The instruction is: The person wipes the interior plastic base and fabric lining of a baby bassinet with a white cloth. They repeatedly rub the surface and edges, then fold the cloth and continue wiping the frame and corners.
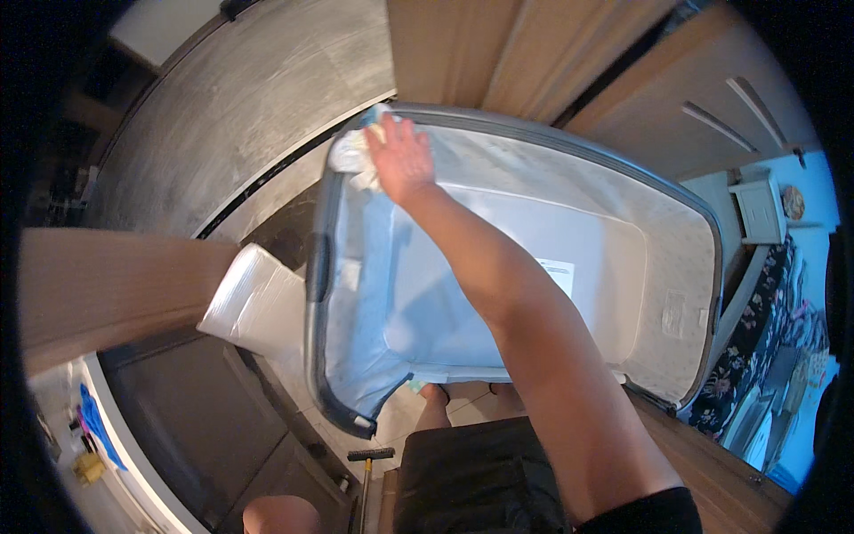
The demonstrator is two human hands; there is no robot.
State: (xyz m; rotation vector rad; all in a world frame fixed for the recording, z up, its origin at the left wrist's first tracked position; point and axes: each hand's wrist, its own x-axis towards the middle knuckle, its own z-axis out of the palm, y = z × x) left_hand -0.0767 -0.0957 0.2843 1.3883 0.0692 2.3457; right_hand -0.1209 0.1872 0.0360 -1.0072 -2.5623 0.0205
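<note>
My right hand [402, 160] reaches across a fabric bassinet or travel cot and presses a crumpled white cloth [353, 152] on the far left corner of its rim, with the fingers partly spread. A bit of blue and white shows above the fingertips. The cot has a dark grey padded rim [554, 137], pale walls and a light flat base [440, 294]. A white printed label [557, 274] lies on the base, partly behind my forearm. The near side of the cot dips low. My left hand is out of view; a rounded piece of bare skin shows at the bottom left.
A white foil-like box or panel [257, 300] stands left of the cot, near a dark cabinet [193, 414]. Wooden doors [454, 47] rise behind. A brush with a yellow handle [369, 457] is near my feet. At right are a floral-covered bed [734, 347] and a white nightstand [759, 212].
</note>
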